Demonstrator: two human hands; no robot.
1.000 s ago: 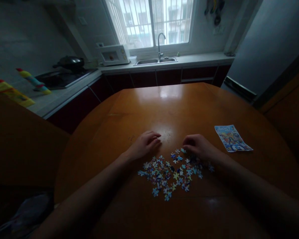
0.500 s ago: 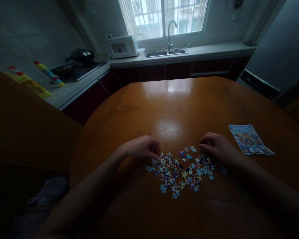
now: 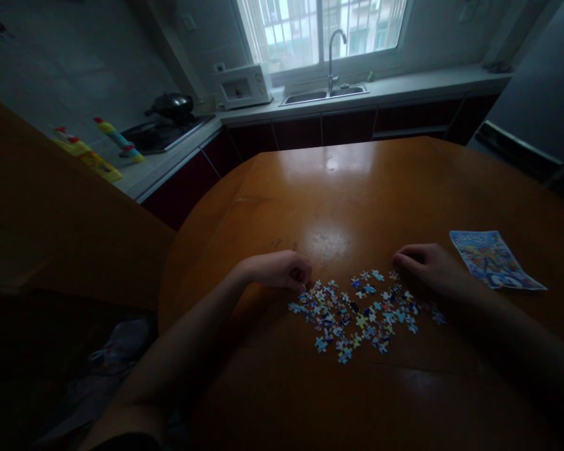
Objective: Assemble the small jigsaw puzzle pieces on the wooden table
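Observation:
A loose heap of small jigsaw puzzle pieces (image 3: pixel 341 316), mostly blue, white and yellow, lies spread on the wooden table (image 3: pixel 310 401). At the heap's left edge my left hand (image 3: pixel 284 270) is closed in a pinch, with a pale puzzle piece (image 3: pixel 303 289) at its fingertips. My right hand (image 3: pixel 425 263) rests at the upper right of the heap, fingers curled together; whatever they may hold is hidden. Single pieces lie just below its fingertips. To the right of that hand is a colourful picture sheet (image 3: pixel 496 259), blue at its edges, lying flat.
Beyond the table runs a counter with a sink (image 3: pixel 305 97), a white microwave (image 3: pixel 244 86) and a stove with a black wok (image 3: pixel 172 105). Yellow cleaner bottles (image 3: pixel 91 158) stand at the left. A fridge (image 3: pixel 540 100) is at the right.
The view has shifted, so the table and heap appear further right. My left hand's thumb and fingers have drawn closer together. The right hand has moved slightly up from the pieces, its fingers still curled.

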